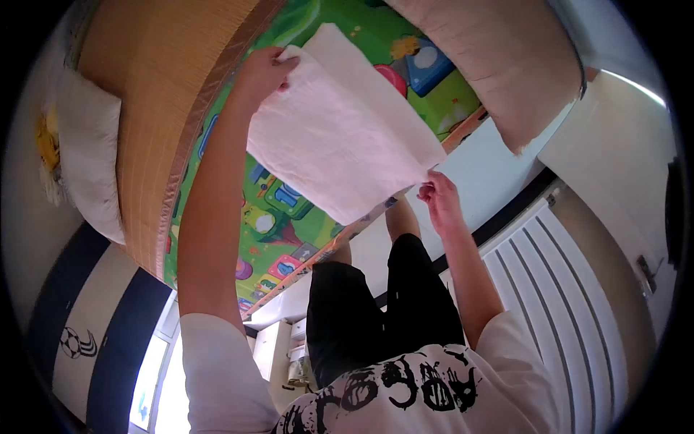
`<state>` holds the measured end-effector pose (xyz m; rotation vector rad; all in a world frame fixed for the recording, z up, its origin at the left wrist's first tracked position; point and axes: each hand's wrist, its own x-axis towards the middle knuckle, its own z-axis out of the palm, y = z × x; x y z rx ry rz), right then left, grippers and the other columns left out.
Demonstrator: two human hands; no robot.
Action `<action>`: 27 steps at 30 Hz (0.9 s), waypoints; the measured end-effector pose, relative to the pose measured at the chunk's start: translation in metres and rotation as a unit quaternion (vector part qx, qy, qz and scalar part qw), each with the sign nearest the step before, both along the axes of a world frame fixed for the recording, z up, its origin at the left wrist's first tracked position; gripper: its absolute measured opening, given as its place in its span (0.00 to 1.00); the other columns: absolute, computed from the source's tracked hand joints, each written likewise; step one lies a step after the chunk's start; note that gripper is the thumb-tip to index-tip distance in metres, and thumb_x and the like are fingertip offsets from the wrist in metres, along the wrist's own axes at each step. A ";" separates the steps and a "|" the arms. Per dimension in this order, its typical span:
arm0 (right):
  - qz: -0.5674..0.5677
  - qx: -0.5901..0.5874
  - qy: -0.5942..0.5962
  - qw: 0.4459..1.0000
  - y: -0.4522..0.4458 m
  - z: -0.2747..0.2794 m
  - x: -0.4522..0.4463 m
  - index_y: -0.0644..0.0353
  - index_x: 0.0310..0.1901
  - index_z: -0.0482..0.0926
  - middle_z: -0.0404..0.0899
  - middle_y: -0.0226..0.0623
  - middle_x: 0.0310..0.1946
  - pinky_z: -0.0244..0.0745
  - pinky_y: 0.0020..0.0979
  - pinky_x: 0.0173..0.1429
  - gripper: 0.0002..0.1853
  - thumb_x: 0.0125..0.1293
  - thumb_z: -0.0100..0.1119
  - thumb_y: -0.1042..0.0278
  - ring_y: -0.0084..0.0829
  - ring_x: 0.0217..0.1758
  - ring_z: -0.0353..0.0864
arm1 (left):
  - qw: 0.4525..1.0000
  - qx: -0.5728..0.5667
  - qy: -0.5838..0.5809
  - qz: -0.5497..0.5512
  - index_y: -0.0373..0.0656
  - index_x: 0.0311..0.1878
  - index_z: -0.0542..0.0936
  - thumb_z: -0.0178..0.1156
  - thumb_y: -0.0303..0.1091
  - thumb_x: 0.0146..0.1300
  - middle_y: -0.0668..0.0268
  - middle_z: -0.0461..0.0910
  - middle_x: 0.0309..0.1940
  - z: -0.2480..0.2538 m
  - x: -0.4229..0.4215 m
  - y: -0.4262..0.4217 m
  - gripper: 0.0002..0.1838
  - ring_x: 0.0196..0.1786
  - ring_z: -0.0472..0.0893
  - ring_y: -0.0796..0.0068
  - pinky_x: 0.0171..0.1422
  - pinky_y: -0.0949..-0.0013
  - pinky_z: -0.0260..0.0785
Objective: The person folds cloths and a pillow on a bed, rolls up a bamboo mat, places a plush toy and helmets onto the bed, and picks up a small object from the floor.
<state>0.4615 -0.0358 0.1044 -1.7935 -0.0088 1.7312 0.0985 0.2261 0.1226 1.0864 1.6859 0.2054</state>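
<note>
A white cloth (336, 137), folded in layers, lies spread over a green play mat with cartoon pictures (267, 217). My left hand (269, 72) pinches the cloth at its upper left edge, fingers curled over the border. Down at the lower right corner, my right hand (439, 195) grips the cloth between thumb and fingers. Between the two hands the fabric looks fairly flat, with soft wrinkles. One layer sticks out past the other at the top.
A beige cushion (499, 58) rests at the upper right of the mat. Left of it lies a tan woven mat (155, 108) with a white pillow (90, 145) beyond. A white radiator (557, 289) stands at right, near a door handle (645, 273).
</note>
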 end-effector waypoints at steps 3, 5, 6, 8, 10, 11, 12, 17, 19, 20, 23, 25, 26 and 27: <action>0.104 0.097 -0.244 0.959 0.000 -0.019 -0.026 0.57 0.48 0.79 0.78 0.35 0.42 0.74 0.33 0.48 0.15 0.69 0.68 0.58 0.27 0.42 0.77 | 0.945 0.162 0.233 -0.163 0.34 0.54 0.84 0.70 0.47 0.66 0.51 0.86 0.43 -0.017 0.001 0.005 0.24 0.46 0.86 0.59 0.54 0.62 0.77; 0.194 0.219 -0.397 0.870 0.011 -0.005 -0.044 0.58 0.49 0.79 0.77 0.38 0.46 0.74 0.35 0.50 0.18 0.66 0.71 0.57 0.31 0.47 0.77 | 0.941 0.223 0.188 -0.170 0.34 0.54 0.84 0.67 0.48 0.68 0.50 0.86 0.45 -0.035 -0.009 0.003 0.24 0.48 0.85 0.54 0.57 0.61 0.75; 0.280 0.252 -0.448 0.811 0.015 0.000 -0.042 0.57 0.51 0.80 0.74 0.43 0.51 0.71 0.41 0.56 0.21 0.62 0.73 0.55 0.41 0.55 0.73 | 0.938 0.252 0.165 -0.171 0.34 0.53 0.84 0.66 0.49 0.69 0.49 0.85 0.47 -0.043 -0.014 0.002 0.24 0.48 0.84 0.52 0.58 0.60 0.74; 0.339 0.220 -0.476 0.781 0.019 0.001 -0.045 0.56 0.49 0.81 0.74 0.44 0.50 0.69 0.45 0.60 0.19 0.61 0.73 0.56 0.45 0.56 0.72 | 0.976 0.177 0.074 -0.102 0.35 0.55 0.83 0.63 0.48 0.72 0.53 0.85 0.48 -0.047 -0.020 -0.005 0.23 0.49 0.83 0.59 0.58 0.64 0.74; 0.378 0.196 -0.490 0.760 0.018 -0.001 -0.042 0.56 0.46 0.81 0.74 0.44 0.50 0.67 0.48 0.62 0.17 0.62 0.72 0.57 0.48 0.58 0.71 | 0.991 0.128 -0.005 -0.038 0.36 0.58 0.81 0.61 0.47 0.75 0.57 0.85 0.49 -0.040 -0.021 -0.014 0.23 0.50 0.82 0.66 0.57 0.68 0.73; 0.389 0.189 -0.492 0.756 0.016 -0.003 -0.040 0.57 0.45 0.82 0.74 0.43 0.51 0.66 0.48 0.63 0.15 0.62 0.72 0.58 0.48 0.59 0.70 | 0.992 0.118 -0.038 -0.008 0.36 0.59 0.81 0.59 0.47 0.76 0.60 0.85 0.49 -0.035 -0.022 -0.020 0.22 0.49 0.82 0.69 0.57 0.69 0.73; 0.399 0.183 -0.493 0.752 0.015 -0.004 -0.037 0.57 0.44 0.82 0.75 0.43 0.52 0.66 0.49 0.64 0.14 0.62 0.71 0.59 0.49 0.60 0.70 | 0.992 0.108 -0.069 0.022 0.37 0.61 0.80 0.58 0.46 0.78 0.63 0.85 0.49 -0.030 -0.021 -0.025 0.22 0.49 0.81 0.73 0.57 0.71 0.73; 0.381 0.275 -0.406 0.784 0.011 0.017 -0.001 0.59 0.43 0.82 0.74 0.40 0.59 0.65 0.48 0.66 0.10 0.63 0.68 0.66 0.46 0.65 0.69 | 0.992 0.106 -0.059 0.046 0.37 0.63 0.78 0.57 0.44 0.79 0.67 0.85 0.49 0.008 -0.002 -0.015 0.21 0.49 0.79 0.80 0.56 0.74 0.72; 0.350 0.280 -0.371 0.813 0.013 0.016 0.009 0.61 0.43 0.82 0.74 0.41 0.58 0.67 0.45 0.66 0.08 0.65 0.66 0.68 0.46 0.64 0.70 | 0.992 0.115 -0.029 0.031 0.37 0.62 0.79 0.58 0.45 0.78 0.64 0.86 0.49 0.017 0.022 -0.003 0.21 0.49 0.81 0.78 0.56 0.73 0.72; 0.325 0.268 -0.363 0.831 0.016 0.012 0.013 0.62 0.43 0.81 0.74 0.41 0.58 0.68 0.43 0.65 0.08 0.67 0.65 0.68 0.45 0.64 0.71 | 0.993 0.114 -0.006 0.018 0.37 0.62 0.80 0.58 0.45 0.78 0.62 0.86 0.49 0.019 0.037 0.008 0.21 0.49 0.82 0.76 0.56 0.72 0.73; 0.241 0.239 -0.330 0.881 0.033 -0.005 0.017 0.66 0.44 0.79 0.74 0.45 0.54 0.71 0.37 0.62 0.09 0.70 0.62 0.69 0.45 0.59 0.74 | 0.987 0.136 0.078 -0.039 0.38 0.61 0.81 0.61 0.47 0.75 0.55 0.87 0.50 -0.024 0.053 0.036 0.22 0.51 0.84 0.67 0.58 0.67 0.73; 0.235 0.250 -0.355 0.870 0.032 -0.031 0.019 0.66 0.46 0.78 0.73 0.46 0.53 0.71 0.38 0.61 0.10 0.71 0.62 0.68 0.44 0.56 0.75 | 0.979 0.145 0.127 -0.067 0.40 0.60 0.82 0.62 0.49 0.74 0.51 0.86 0.51 -0.044 0.058 0.041 0.23 0.52 0.85 0.60 0.59 0.64 0.74; 0.196 0.229 -0.333 0.893 0.029 -0.039 0.017 0.66 0.46 0.79 0.73 0.46 0.52 0.71 0.38 0.60 0.11 0.70 0.63 0.67 0.43 0.55 0.75 | 0.976 0.143 0.145 -0.072 0.40 0.61 0.82 0.62 0.50 0.73 0.49 0.85 0.51 -0.048 0.059 0.041 0.24 0.53 0.84 0.56 0.60 0.62 0.74; 0.157 0.208 -0.311 0.914 0.028 -0.045 0.012 0.66 0.46 0.79 0.73 0.46 0.51 0.71 0.38 0.59 0.11 0.70 0.64 0.66 0.43 0.53 0.75 | 0.974 0.140 0.163 -0.077 0.41 0.61 0.82 0.63 0.51 0.72 0.47 0.85 0.52 -0.052 0.060 0.041 0.25 0.54 0.84 0.52 0.61 0.60 0.73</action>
